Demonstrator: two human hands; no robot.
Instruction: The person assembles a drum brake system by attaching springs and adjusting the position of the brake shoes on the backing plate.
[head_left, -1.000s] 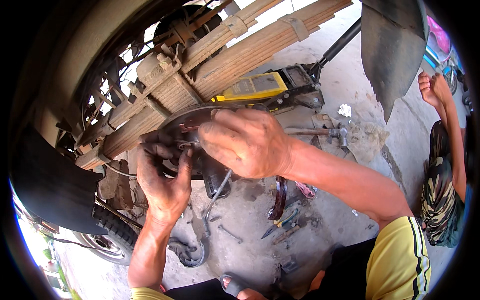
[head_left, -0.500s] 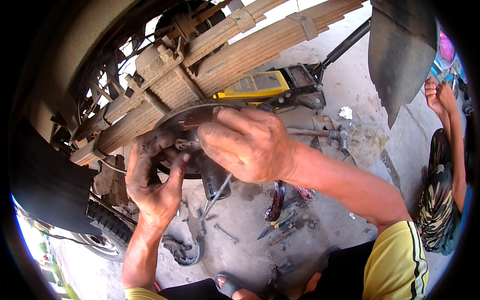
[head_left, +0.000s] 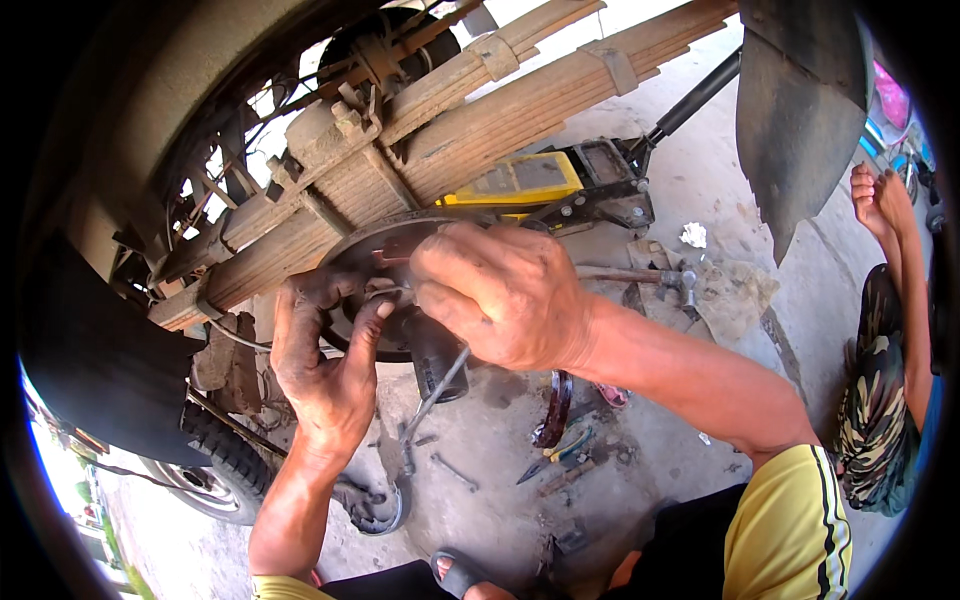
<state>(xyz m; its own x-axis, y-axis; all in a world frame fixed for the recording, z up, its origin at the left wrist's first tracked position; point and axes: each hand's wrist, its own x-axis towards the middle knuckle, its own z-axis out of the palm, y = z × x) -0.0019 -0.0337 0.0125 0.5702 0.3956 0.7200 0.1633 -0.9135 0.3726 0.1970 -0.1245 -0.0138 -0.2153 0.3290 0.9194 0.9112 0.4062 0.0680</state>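
Note:
My left hand [head_left: 330,350] is curled in front of a round dark brake drum or hub plate [head_left: 350,240]. Its thumb and fingers pinch a small greyish metal piece [head_left: 384,291]. Right beside it, my right hand [head_left: 505,295] is closed, knuckles up, its fingertips meeting that piece; what it grips is hidden. A reddish-brown part [head_left: 392,254] shows just left of its fingers. Below the right hand a thin metal rod [head_left: 437,392] slants down-left; whether the hand holds it cannot be told. Behind the rod is a dark cylinder [head_left: 437,362], the axle end.
Rusty leaf springs [head_left: 450,140] run above, with a yellow floor jack [head_left: 520,182] behind. A hammer [head_left: 686,284] lies on a rag [head_left: 735,295] at right. Pliers [head_left: 556,455], a bolt [head_left: 455,472] and a curved brake shoe [head_left: 383,515] lie on the ground. Another person's hands [head_left: 880,200] are at far right.
The whole view has shifted slightly, so most things sit a little further right. My hands have drawn slightly closer together at the small metal piece; both remain closed.

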